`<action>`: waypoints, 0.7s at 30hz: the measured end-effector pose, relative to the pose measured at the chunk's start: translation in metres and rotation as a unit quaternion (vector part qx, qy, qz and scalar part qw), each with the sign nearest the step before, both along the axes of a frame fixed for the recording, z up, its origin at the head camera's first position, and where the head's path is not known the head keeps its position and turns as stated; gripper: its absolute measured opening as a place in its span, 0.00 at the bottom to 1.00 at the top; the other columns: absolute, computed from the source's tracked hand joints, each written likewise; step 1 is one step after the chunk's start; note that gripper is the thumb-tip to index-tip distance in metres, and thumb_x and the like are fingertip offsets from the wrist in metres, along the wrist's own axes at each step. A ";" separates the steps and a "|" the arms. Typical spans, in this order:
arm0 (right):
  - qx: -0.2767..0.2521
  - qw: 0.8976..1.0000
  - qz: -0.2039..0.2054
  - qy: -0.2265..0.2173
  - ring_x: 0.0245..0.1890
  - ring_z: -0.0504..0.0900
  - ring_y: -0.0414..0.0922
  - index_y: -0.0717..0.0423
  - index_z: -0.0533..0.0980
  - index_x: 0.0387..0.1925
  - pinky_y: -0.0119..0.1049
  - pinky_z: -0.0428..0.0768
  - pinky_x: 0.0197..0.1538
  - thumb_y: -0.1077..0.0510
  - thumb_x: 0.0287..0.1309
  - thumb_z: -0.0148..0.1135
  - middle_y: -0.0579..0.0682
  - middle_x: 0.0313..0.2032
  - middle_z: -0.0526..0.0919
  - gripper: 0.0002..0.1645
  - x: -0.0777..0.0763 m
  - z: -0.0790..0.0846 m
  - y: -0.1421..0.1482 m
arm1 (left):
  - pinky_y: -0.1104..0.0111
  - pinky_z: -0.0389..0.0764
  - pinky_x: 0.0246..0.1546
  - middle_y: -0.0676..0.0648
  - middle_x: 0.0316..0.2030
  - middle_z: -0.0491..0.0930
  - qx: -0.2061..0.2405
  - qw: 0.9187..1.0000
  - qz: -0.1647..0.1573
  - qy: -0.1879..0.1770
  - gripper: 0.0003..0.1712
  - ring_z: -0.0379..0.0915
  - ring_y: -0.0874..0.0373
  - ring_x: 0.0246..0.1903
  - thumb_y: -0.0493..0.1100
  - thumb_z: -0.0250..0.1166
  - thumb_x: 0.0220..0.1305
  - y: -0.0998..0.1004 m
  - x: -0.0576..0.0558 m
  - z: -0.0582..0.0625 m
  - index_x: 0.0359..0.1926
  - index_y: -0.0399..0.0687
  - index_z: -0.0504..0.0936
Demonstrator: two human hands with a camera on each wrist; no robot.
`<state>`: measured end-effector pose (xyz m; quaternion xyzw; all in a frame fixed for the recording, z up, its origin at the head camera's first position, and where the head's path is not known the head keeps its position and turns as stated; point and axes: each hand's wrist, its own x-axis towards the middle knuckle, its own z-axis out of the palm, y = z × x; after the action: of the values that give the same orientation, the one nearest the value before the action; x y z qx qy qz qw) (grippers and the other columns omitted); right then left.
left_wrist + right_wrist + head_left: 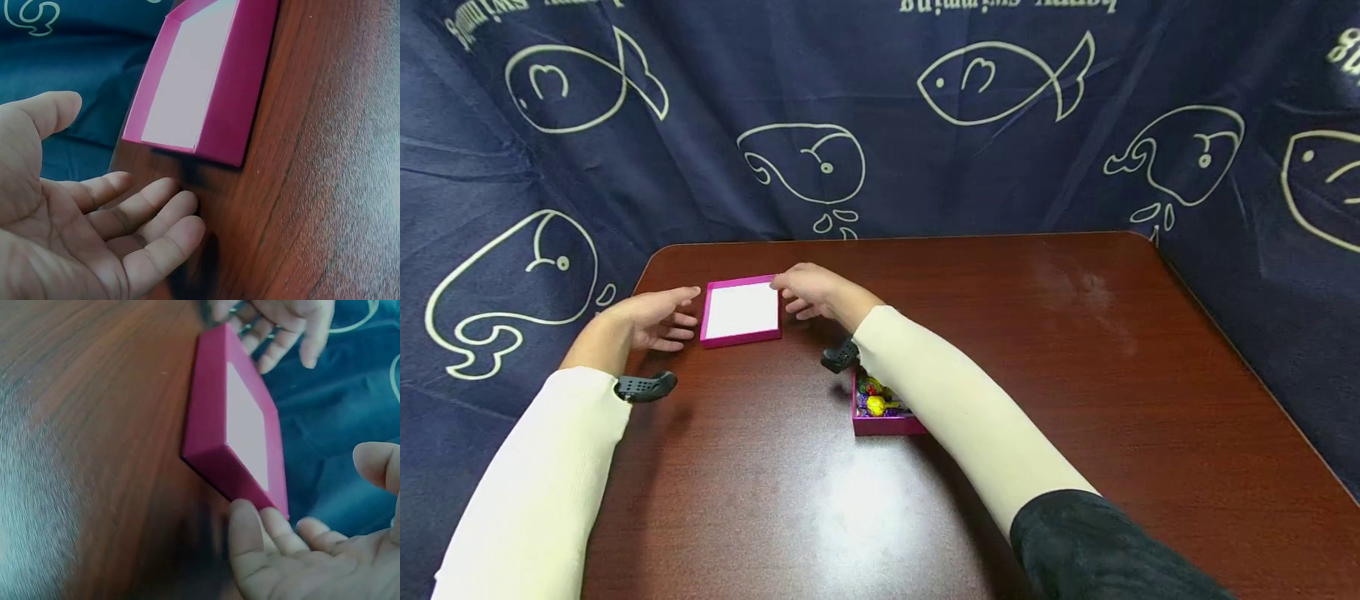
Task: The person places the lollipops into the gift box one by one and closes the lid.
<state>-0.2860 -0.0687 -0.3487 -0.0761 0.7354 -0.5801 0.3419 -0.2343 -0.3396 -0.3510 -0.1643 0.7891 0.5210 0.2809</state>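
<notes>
A shallow magenta box lid (742, 310) lies with its white inside facing up at the far left of the table. My left hand (658, 321) hovers just off its left side, fingers spread and slightly bent, with a small gap showing in the left wrist view (94, 231). At the lid's right side is my right hand (820, 292). In the right wrist view its fingertips (244, 519) overlap the lid's near wall (234, 472); whether they press on it I cannot tell. Neither hand grips anything.
Under my right forearm stands a magenta box (889, 427), partly hidden, holding colourful wrapped candies, one a yellow lollipop (876, 406). The brown wooden table (760, 467) reflects a bright glare. A dark blue curtain (700, 183) with white fish and whale drawings hangs behind and beside it.
</notes>
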 end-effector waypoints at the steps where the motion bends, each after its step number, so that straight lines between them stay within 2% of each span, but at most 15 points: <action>1: 0.012 1.000 -0.003 -0.006 0.59 0.76 0.58 0.59 0.65 0.67 0.49 0.76 0.58 0.52 0.70 0.56 0.61 0.64 0.69 0.29 0.000 -0.003 -0.003 | 0.48 0.65 0.65 0.26 0.73 0.46 -0.001 1.000 0.000 -0.001 0.50 0.51 0.34 0.70 0.65 0.40 0.74 0.001 -0.001 -0.001 0.76 0.31 0.33; 4: 0.036 0.999 -0.013 -0.026 0.57 0.77 0.58 0.58 0.64 0.69 0.48 0.78 0.56 0.50 0.69 0.56 0.62 0.66 0.68 0.32 0.000 -0.009 -0.009 | 0.49 0.66 0.64 0.27 0.72 0.48 -0.009 1.000 0.005 0.001 0.50 0.53 0.35 0.69 0.65 0.40 0.74 0.004 -0.003 -0.002 0.76 0.30 0.35; 8: 0.042 0.998 -0.016 -0.043 0.52 0.79 0.58 0.56 0.63 0.71 0.48 0.79 0.54 0.50 0.68 0.57 0.63 0.65 0.67 0.33 0.001 -0.013 -0.013 | 0.52 0.71 0.61 0.28 0.70 0.53 -0.025 1.000 0.003 0.004 0.50 0.58 0.37 0.66 0.66 0.40 0.74 0.006 -0.005 0.000 0.75 0.29 0.39; 14: 0.037 0.998 -0.027 -0.049 0.41 0.81 0.54 0.56 0.62 0.71 0.46 0.80 0.52 0.51 0.67 0.58 0.62 0.64 0.69 0.35 0.004 -0.016 -0.017 | 0.60 0.79 0.51 0.33 0.63 0.62 -0.038 0.999 -0.002 0.014 0.48 0.71 0.47 0.52 0.67 0.43 0.73 0.014 -0.008 -0.001 0.74 0.32 0.48; 17: 0.034 0.998 -0.025 -0.054 0.42 0.81 0.54 0.57 0.62 0.71 0.46 0.80 0.52 0.50 0.67 0.58 0.63 0.63 0.70 0.35 0.004 -0.017 -0.019 | 0.63 0.79 0.47 0.35 0.58 0.65 -0.046 0.999 0.002 0.021 0.46 0.73 0.51 0.45 0.66 0.43 0.73 0.020 -0.009 -0.001 0.73 0.32 0.52; 21: 0.029 0.998 -0.022 -0.047 0.46 0.81 0.57 0.57 0.62 0.71 0.47 0.79 0.54 0.50 0.67 0.58 0.63 0.62 0.69 0.35 0.002 -0.013 -0.017 | 0.62 0.79 0.48 0.36 0.55 0.65 -0.067 0.997 0.006 0.035 0.45 0.70 0.51 0.44 0.66 0.44 0.73 0.029 -0.011 0.004 0.71 0.32 0.55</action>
<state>-0.2838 -0.0861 -0.3621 -0.0224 0.7363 -0.5692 0.3652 -0.2458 -0.3102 -0.3466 -0.1687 0.8305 0.4742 0.2387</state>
